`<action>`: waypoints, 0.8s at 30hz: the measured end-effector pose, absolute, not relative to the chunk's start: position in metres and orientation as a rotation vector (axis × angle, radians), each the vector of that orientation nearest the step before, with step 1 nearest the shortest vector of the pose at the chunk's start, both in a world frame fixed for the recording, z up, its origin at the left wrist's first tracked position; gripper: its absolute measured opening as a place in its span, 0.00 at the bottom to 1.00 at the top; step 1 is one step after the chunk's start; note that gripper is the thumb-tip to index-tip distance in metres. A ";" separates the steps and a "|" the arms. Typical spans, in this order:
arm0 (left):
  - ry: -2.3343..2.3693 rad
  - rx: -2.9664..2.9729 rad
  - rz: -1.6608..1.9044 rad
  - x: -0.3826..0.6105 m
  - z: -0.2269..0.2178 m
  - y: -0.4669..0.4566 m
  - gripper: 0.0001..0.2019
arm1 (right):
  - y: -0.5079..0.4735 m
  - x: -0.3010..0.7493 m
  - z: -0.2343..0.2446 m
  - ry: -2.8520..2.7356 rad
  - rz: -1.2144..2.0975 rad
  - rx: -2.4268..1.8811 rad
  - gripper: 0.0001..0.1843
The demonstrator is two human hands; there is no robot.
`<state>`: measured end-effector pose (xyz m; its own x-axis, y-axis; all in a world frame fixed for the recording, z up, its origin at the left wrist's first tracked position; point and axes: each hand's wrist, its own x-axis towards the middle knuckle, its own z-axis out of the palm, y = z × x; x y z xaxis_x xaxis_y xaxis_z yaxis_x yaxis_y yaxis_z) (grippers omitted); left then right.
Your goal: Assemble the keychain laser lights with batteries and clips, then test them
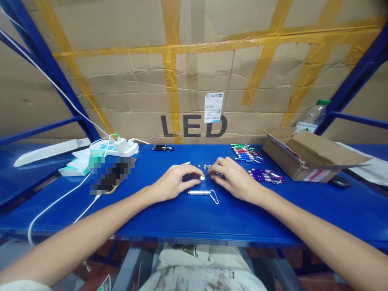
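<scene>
Both my hands rest on the blue table (194, 218), close together at its middle. My left hand (174, 182) lies knuckles up with fingers curled, its fingertips at a small silver round piece (202, 178). My right hand (235, 178) is curled too, pinching a small dark part (216, 175) at its fingertips. A silver keychain flashlight (200, 192) with a wire clip lies just in front of both hands. Several small button cells (204, 165) sit in a row behind the fingers.
Coloured keychain lights (245, 152) and purple ones (266, 176) lie to the right, beside an open cardboard box (306, 157). A black light (162, 148), a white power strip (117, 147) with cable, and a blurred item (109, 173) are on the left. A cardboard wall stands behind.
</scene>
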<state>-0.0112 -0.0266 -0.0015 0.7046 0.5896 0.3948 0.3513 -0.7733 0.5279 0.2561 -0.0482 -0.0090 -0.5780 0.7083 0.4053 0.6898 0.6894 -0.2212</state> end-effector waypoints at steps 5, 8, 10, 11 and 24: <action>0.750 2.486 0.762 -0.011 -0.001 -0.026 0.10 | -0.042 0.260 -0.015 -2.541 0.056 -1.091 0.09; 0.746 2.484 0.773 -0.011 -0.001 -0.027 0.09 | -0.041 0.260 -0.015 -2.525 0.069 -1.084 0.09; 0.746 2.484 0.775 -0.011 0.000 -0.028 0.09 | -0.042 0.260 -0.016 -2.481 0.109 -1.112 0.04; 0.750 2.483 0.772 -0.010 0.000 -0.028 0.09 | -0.042 0.260 -0.016 -2.454 0.135 -1.138 0.02; 0.760 2.473 0.760 -0.012 -0.003 -0.026 0.10 | -0.050 0.258 -0.008 -2.515 0.214 -1.117 0.07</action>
